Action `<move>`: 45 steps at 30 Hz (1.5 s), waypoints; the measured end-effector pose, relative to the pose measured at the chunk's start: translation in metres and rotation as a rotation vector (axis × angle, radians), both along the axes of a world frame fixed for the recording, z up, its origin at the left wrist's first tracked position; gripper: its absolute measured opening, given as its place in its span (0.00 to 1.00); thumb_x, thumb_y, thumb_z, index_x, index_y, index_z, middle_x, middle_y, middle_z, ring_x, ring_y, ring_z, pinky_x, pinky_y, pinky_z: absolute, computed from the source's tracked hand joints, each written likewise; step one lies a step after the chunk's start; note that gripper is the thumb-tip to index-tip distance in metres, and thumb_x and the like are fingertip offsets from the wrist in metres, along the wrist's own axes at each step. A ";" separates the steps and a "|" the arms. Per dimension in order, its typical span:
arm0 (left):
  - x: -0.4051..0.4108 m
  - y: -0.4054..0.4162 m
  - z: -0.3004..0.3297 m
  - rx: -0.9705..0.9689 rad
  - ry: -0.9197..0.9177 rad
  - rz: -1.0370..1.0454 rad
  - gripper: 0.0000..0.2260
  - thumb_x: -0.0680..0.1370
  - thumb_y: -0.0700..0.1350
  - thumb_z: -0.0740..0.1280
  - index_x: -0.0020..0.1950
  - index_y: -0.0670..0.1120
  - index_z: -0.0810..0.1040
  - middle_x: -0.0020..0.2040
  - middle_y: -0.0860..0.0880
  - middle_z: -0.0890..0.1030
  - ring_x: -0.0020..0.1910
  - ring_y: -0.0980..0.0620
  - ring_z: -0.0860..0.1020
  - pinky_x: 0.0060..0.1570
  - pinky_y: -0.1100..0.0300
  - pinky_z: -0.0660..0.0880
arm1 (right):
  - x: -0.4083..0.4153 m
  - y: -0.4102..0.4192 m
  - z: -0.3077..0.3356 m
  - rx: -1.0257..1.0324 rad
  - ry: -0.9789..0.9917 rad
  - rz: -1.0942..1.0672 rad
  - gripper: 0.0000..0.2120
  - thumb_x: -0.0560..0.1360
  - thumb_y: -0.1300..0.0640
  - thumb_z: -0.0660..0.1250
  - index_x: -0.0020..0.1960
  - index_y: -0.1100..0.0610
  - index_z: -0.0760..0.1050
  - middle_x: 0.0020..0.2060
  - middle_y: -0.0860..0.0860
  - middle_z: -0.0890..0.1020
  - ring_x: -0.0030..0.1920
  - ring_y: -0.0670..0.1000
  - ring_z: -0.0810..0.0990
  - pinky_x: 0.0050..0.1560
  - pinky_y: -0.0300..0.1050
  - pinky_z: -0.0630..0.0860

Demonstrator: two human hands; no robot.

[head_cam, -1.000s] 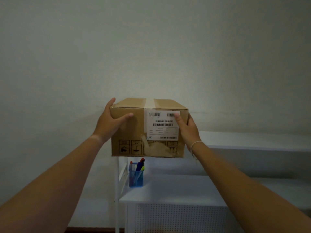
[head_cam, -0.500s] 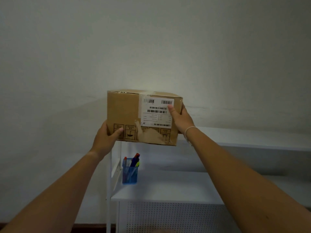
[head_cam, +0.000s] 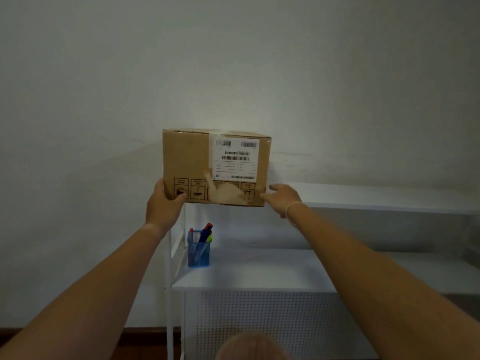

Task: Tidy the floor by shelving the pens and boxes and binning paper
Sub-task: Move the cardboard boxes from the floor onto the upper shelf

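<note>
Setting the cardboard box (head_cam: 215, 167) onto the top shelf (head_cam: 376, 197), I have it at the shelf's left end, close to the wall; whether its base already bears fully on the board I cannot tell. My left hand (head_cam: 163, 203) grips the lower left corner, thumb on the front face and the other fingers hidden round the side. My right hand (head_cam: 281, 200) is at the lower right corner with its fingers loosely spread and pointing toward the box, touching the edge at most, not clamped on it.

I judge the box stiff and fairly light, since one corner grip seems to steady it. The torn patch and tape near the bottom front suggest worn card, so I would hold by the bottom corners and side walls, not the label (head_cam: 235, 158). The dry card should not slip.

On the shelf below, the blue pen holder (head_cam: 198, 252) stands with pens (head_cam: 205, 233) in it.
</note>
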State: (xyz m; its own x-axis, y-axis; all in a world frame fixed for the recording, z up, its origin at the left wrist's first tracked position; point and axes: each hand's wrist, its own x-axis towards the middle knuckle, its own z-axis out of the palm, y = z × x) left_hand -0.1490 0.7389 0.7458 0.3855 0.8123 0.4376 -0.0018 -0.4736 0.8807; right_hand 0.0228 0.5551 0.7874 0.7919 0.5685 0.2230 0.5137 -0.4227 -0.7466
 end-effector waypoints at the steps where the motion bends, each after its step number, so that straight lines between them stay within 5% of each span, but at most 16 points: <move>1: -0.001 -0.007 -0.001 -0.008 0.004 0.019 0.16 0.74 0.41 0.67 0.61 0.45 0.71 0.53 0.49 0.78 0.53 0.48 0.77 0.46 0.60 0.69 | 0.001 -0.010 -0.009 -0.026 0.020 -0.015 0.25 0.75 0.51 0.62 0.70 0.57 0.66 0.66 0.55 0.74 0.53 0.54 0.76 0.44 0.40 0.69; 8: -0.001 -0.066 -0.007 -0.090 0.096 0.153 0.25 0.74 0.43 0.65 0.70 0.45 0.66 0.65 0.38 0.73 0.59 0.39 0.74 0.54 0.52 0.71 | 0.001 -0.101 -0.046 -0.120 0.058 -0.059 0.23 0.76 0.53 0.62 0.70 0.59 0.67 0.67 0.57 0.72 0.52 0.57 0.77 0.51 0.45 0.72; 12: 0.028 -0.122 -0.012 -0.093 0.161 0.000 0.26 0.75 0.45 0.64 0.73 0.45 0.63 0.63 0.38 0.75 0.55 0.40 0.76 0.51 0.53 0.73 | 0.011 -0.166 -0.056 -0.118 0.042 -0.102 0.23 0.76 0.54 0.62 0.69 0.59 0.68 0.66 0.58 0.74 0.31 0.45 0.64 0.32 0.34 0.61; 15: 0.063 -0.179 -0.017 -0.081 0.200 -0.182 0.27 0.75 0.46 0.64 0.73 0.46 0.62 0.63 0.37 0.75 0.59 0.37 0.75 0.57 0.47 0.75 | 0.020 -0.232 -0.063 -0.120 0.055 -0.197 0.22 0.76 0.55 0.61 0.69 0.59 0.69 0.60 0.56 0.76 0.36 0.48 0.70 0.37 0.39 0.67; 18: 0.105 -0.252 -0.027 -0.055 0.237 -0.354 0.28 0.76 0.47 0.65 0.74 0.46 0.61 0.66 0.37 0.72 0.62 0.38 0.74 0.60 0.46 0.74 | 0.024 -0.314 -0.076 -0.107 0.072 -0.329 0.22 0.76 0.54 0.62 0.68 0.61 0.70 0.65 0.56 0.75 0.60 0.56 0.75 0.61 0.45 0.70; 20: 0.134 -0.317 -0.040 -0.052 0.267 -0.498 0.28 0.76 0.47 0.66 0.74 0.46 0.61 0.68 0.39 0.70 0.64 0.39 0.73 0.62 0.45 0.73 | 0.022 -0.385 -0.089 -0.093 0.083 -0.478 0.21 0.76 0.52 0.63 0.66 0.61 0.72 0.65 0.56 0.75 0.63 0.55 0.74 0.63 0.46 0.68; 22: 0.152 -0.359 -0.051 -0.047 0.276 -0.601 0.28 0.76 0.49 0.66 0.74 0.46 0.62 0.69 0.39 0.69 0.65 0.40 0.72 0.63 0.44 0.72 | 0.022 -0.433 -0.099 -0.115 0.105 -0.570 0.19 0.76 0.52 0.62 0.63 0.61 0.75 0.53 0.57 0.81 0.49 0.52 0.76 0.50 0.43 0.74; 24: 0.171 -0.415 -0.064 -0.039 0.304 -0.701 0.28 0.75 0.50 0.66 0.73 0.46 0.63 0.69 0.40 0.70 0.65 0.41 0.72 0.63 0.44 0.72 | 0.011 -0.493 -0.109 -0.107 0.148 -0.675 0.17 0.77 0.53 0.60 0.59 0.62 0.77 0.34 0.52 0.76 0.33 0.49 0.71 0.31 0.39 0.67; 26: 0.185 -0.464 -0.075 -0.027 0.339 -0.806 0.28 0.75 0.51 0.66 0.73 0.47 0.63 0.69 0.41 0.70 0.65 0.42 0.72 0.63 0.45 0.72 | 0.000 -0.549 -0.120 -0.064 0.205 -0.803 0.17 0.77 0.53 0.60 0.58 0.62 0.77 0.28 0.50 0.70 0.28 0.47 0.67 0.27 0.39 0.61; 31: 0.208 -0.567 -0.104 -0.023 0.434 -1.045 0.29 0.76 0.54 0.63 0.75 0.50 0.59 0.72 0.43 0.66 0.68 0.44 0.68 0.65 0.44 0.71 | -0.029 -0.654 -0.158 -0.010 0.268 -1.035 0.18 0.76 0.49 0.62 0.58 0.61 0.77 0.34 0.53 0.76 0.30 0.48 0.68 0.25 0.38 0.66; 36: 0.226 -0.644 -0.152 -0.049 0.551 -1.196 0.29 0.77 0.53 0.63 0.76 0.49 0.57 0.72 0.42 0.65 0.68 0.43 0.68 0.65 0.45 0.69 | -0.039 -0.716 -0.213 0.045 0.356 -1.154 0.21 0.75 0.48 0.62 0.58 0.63 0.78 0.42 0.59 0.82 0.34 0.51 0.73 0.34 0.43 0.69; 40: 0.247 -0.682 -0.202 -0.071 0.657 -1.242 0.29 0.77 0.54 0.63 0.75 0.51 0.57 0.72 0.44 0.65 0.68 0.43 0.69 0.65 0.44 0.69 | -0.030 -0.742 -0.267 0.100 0.466 -1.176 0.23 0.75 0.48 0.62 0.63 0.62 0.75 0.58 0.62 0.80 0.56 0.59 0.78 0.58 0.54 0.75; 45: 0.290 -0.715 -0.284 -0.058 0.817 -1.234 0.30 0.76 0.57 0.63 0.75 0.52 0.58 0.72 0.44 0.67 0.69 0.45 0.68 0.64 0.50 0.69 | -0.004 -0.764 -0.352 0.107 0.630 -1.189 0.28 0.74 0.44 0.62 0.69 0.58 0.69 0.67 0.55 0.73 0.66 0.55 0.71 0.64 0.48 0.67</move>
